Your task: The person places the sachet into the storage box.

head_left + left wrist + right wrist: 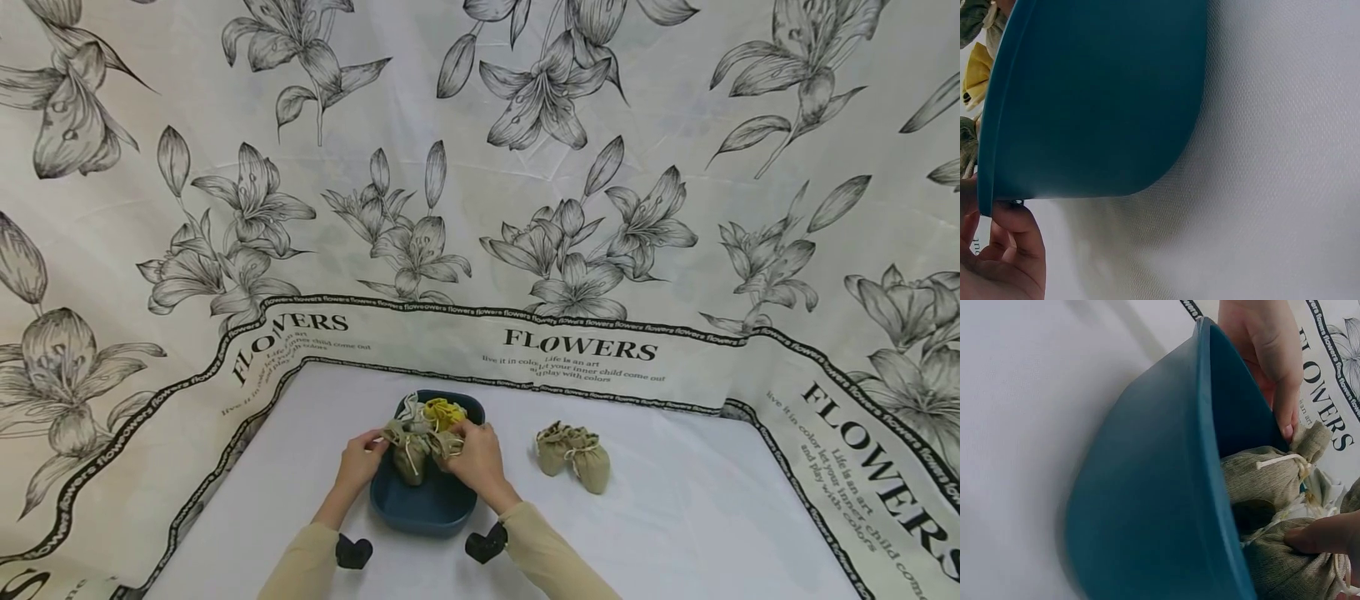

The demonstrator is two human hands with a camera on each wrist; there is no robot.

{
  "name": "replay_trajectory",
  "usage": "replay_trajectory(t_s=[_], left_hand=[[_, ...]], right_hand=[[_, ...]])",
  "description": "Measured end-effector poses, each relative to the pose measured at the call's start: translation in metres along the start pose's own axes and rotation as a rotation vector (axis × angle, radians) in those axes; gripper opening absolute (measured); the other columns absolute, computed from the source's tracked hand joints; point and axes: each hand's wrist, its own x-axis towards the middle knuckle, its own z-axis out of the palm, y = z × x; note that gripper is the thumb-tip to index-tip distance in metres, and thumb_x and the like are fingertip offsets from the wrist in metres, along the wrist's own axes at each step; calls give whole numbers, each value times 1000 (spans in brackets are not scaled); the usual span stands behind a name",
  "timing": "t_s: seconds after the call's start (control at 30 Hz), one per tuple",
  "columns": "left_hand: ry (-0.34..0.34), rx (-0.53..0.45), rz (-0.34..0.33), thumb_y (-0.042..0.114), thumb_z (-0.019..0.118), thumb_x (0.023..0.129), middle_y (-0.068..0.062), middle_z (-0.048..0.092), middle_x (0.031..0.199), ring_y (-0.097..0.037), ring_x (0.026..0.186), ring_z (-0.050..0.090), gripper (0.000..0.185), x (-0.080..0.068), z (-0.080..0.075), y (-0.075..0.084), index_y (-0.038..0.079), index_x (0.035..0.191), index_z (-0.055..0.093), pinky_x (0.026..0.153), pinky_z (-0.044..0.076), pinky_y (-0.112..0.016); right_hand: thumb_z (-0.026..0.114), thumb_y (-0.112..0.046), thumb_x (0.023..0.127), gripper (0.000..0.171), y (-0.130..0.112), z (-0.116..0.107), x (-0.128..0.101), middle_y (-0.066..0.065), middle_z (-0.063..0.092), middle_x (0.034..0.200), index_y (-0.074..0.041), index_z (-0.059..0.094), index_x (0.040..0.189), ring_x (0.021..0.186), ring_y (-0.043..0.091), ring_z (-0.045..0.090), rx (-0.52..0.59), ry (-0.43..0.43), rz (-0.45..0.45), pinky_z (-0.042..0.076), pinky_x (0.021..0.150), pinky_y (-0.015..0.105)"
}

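A dark blue tub (420,508) sits on the white table and holds several small drawstring pouches: olive ones, a yellow one (442,411) and a pale one. My left hand (379,438) reaches over the tub's left rim and pinches the gathered neck of an olive pouch (408,457). In the right wrist view that hand's fingers (1285,406) touch the pouch's top (1310,442). My right hand (459,438) grips a second olive pouch (444,446), with its thumb (1325,536) pressed into the cloth (1285,569). The left wrist view shows mostly the tub's outer wall (1097,100) and curled fingers (1019,250).
Two more olive pouches (573,455) lie together on the table to the right of the tub. A flower-printed cloth (525,208) rises behind and on both sides of the white surface (675,533).
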Motion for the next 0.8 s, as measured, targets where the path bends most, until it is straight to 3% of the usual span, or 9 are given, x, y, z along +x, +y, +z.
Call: replay_trajectory(t_s=[0.27,0.63,0.8], left_hand=[[5,6,6,7,60,90,-20,67,85,-23,74,59,26,0,0,1,-6,112,65,60,44,-28],[1,2,17,7,60,90,-21,67,86,-23,74,60,26,0,1,2,-6,113,65,60,45,-28],[4,-3,2,7,59,91,-21,67,87,-24,76,60,28,-1,1,0,-6,114,65,61,45,-28]], right_hand=[[88,-31,61,40,9,9,-3,4,70,83,-10,73,91,80,21,50,-116,55,-43,43,69,38],[87,-33,63,43,10,7,-4,6,70,88,-11,73,96,86,23,49,-154,-17,-64,43,73,42],[87,-33,65,46,11,3,-5,9,70,94,-9,72,101,89,24,50,-104,-69,-72,44,77,43]])
